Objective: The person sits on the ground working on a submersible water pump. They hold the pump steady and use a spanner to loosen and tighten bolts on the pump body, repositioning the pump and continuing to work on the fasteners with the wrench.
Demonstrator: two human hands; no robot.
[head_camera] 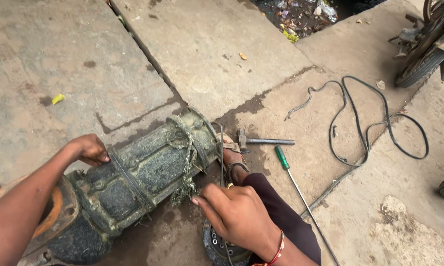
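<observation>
A long, dirty, green-black cylindrical pump body (148, 170) lies on the concrete, wrapped with frayed rope (186, 167) near its flanged end. My left hand (90, 149) rests on the far side of the body, fingers curled against it. My right hand (234, 212) is at the near side just below the rope, fingers bent toward the casing; what they pinch is hidden. A sandalled foot (233, 160) braces against the flanged end.
A hammer (261, 142) and a long green-handled screwdriver (293, 182) lie right of the pump. A black cable (367, 133) loops across the slab. A motorcycle wheel (424, 61) stands at top right. A round metal part (217, 246) lies under my right wrist.
</observation>
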